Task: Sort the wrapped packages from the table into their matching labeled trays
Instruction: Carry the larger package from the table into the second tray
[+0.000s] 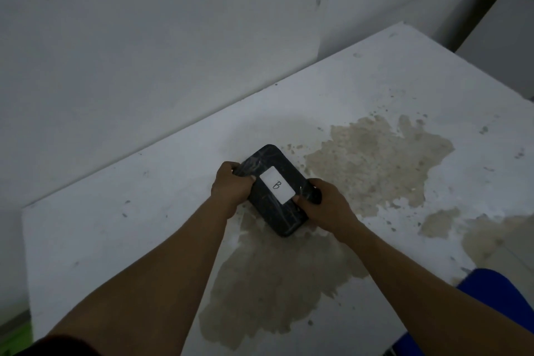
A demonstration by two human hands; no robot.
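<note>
A black wrapped package (271, 211) with a white label marked "B" (277, 185) is held over the middle of the white table (115, 225). My left hand (231, 186) grips its left end with the thumb on top. My right hand (323, 205) grips its right end, fingers curled round the edge. Whether the package touches the table or hovers just above it, I cannot tell. No labeled tray is in view.
The table has large brownish worn patches (375, 159) around and to the right of the package. A white wall (144, 37) runs along the table's far edge. A blue object (502, 295) pokes in at the lower right.
</note>
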